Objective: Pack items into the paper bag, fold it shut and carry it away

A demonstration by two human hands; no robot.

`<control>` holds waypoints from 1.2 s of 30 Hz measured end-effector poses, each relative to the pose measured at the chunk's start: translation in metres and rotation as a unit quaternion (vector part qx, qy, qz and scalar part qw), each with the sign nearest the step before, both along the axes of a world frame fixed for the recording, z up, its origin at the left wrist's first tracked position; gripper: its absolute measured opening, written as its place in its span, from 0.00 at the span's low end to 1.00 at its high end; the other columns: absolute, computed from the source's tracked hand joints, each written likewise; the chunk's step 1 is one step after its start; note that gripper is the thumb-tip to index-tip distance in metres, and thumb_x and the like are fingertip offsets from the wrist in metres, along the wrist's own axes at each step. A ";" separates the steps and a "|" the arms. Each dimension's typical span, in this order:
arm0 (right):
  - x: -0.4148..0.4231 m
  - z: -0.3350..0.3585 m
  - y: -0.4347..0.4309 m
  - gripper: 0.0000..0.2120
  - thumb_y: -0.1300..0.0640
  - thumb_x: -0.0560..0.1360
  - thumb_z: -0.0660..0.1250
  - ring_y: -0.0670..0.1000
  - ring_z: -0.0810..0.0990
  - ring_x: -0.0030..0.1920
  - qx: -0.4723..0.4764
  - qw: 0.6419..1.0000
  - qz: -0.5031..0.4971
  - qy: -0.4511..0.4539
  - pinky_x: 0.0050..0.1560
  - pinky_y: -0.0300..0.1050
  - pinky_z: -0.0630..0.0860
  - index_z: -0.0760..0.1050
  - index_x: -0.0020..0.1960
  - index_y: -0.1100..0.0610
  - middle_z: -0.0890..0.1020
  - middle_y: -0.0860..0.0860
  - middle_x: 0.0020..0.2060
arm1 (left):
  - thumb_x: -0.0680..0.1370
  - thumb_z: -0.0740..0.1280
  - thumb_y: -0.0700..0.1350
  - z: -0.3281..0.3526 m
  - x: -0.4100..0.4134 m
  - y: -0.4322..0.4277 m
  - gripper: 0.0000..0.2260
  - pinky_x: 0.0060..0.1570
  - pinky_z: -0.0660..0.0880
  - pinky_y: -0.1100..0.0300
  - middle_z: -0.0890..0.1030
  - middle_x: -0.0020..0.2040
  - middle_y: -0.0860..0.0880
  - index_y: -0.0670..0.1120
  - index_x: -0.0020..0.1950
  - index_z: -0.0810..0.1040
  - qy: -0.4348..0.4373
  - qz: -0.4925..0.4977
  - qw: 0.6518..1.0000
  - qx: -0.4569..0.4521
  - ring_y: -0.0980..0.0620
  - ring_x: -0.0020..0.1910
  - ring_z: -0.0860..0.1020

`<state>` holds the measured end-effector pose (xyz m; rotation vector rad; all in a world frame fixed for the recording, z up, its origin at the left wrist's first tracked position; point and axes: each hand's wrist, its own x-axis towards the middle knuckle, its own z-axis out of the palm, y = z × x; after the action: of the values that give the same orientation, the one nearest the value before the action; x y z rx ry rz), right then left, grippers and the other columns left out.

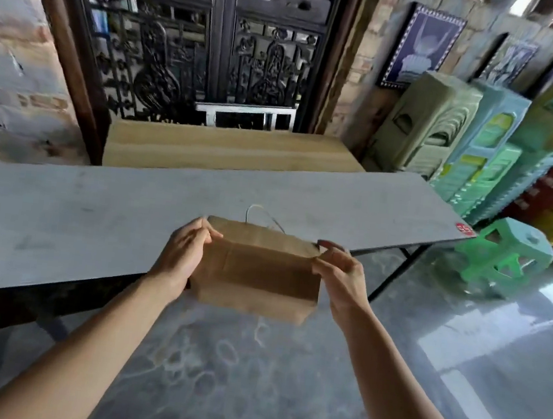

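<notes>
Two hands | left hand (pixel 183 256) grip, right hand (pixel 339 278) grip: clasping folded paper bag (pixel 257 272) ends

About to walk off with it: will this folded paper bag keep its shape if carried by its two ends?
Probably: the paper bag looks boxy and unsagging between the left hand and right hand. Thin paper may crumple if squeezed. Its weight cannot be judged.

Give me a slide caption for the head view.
Both hands, left and right, hold the folded paper bag off the grey table.
</notes>
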<state>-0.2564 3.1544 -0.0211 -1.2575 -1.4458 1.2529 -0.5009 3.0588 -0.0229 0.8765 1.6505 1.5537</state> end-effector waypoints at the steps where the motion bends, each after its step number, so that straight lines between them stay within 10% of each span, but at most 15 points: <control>1: -0.007 0.001 0.022 0.03 0.61 0.55 0.69 0.33 0.80 0.46 0.002 1.000 0.001 -0.009 0.47 0.37 0.72 0.77 0.24 0.55 0.82 0.46 0.54 | 0.72 0.57 0.39 0.003 -0.006 0.018 0.11 0.41 0.68 0.61 0.80 0.41 0.49 0.48 0.32 0.74 0.002 0.007 1.000 -0.014 0.58 0.42 0.76; 11: -0.083 -0.053 0.225 0.13 0.66 0.67 0.76 0.54 0.80 0.55 -0.034 0.988 0.135 -0.072 0.51 0.49 0.75 0.86 0.35 0.46 0.79 0.49 0.59 | 0.76 0.57 0.34 -0.047 -0.078 0.168 0.16 0.45 0.66 0.67 0.79 0.45 0.48 0.49 0.33 0.77 0.016 0.057 0.995 -0.081 0.74 0.42 0.73; 15: -0.102 -0.079 0.308 0.12 0.65 0.68 0.75 0.58 0.80 0.54 -0.073 0.977 0.176 -0.095 0.51 0.51 0.73 0.86 0.36 0.48 0.79 0.51 0.59 | 0.75 0.58 0.33 -0.073 -0.086 0.240 0.17 0.42 0.66 0.68 0.80 0.44 0.47 0.50 0.33 0.76 0.023 0.100 0.987 -0.122 0.66 0.42 0.74; 26: -0.119 -0.124 0.457 0.10 0.59 0.67 0.78 0.49 0.80 0.48 -0.081 0.938 0.236 -0.239 0.48 0.40 0.74 0.80 0.35 0.47 0.79 0.46 0.48 | 0.76 0.58 0.28 -0.121 -0.077 0.373 0.12 0.44 0.67 0.71 0.82 0.47 0.43 0.41 0.38 0.72 0.042 0.137 0.960 -0.240 0.51 0.49 0.76; 36: -0.118 -0.143 0.489 0.07 0.52 0.67 0.79 0.48 0.80 0.39 -0.059 0.914 0.255 -0.309 0.37 0.29 0.69 0.85 0.43 0.50 0.80 0.46 0.41 | 0.69 0.75 0.40 -0.127 -0.102 0.370 0.05 0.52 0.69 0.66 0.82 0.49 0.50 0.47 0.44 0.86 0.245 0.120 0.909 -0.315 0.54 0.53 0.79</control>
<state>-0.3747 3.6437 -0.1637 -1.4962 -2.2982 1.3460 -0.6031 3.4290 -0.1501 0.7521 2.5037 0.8487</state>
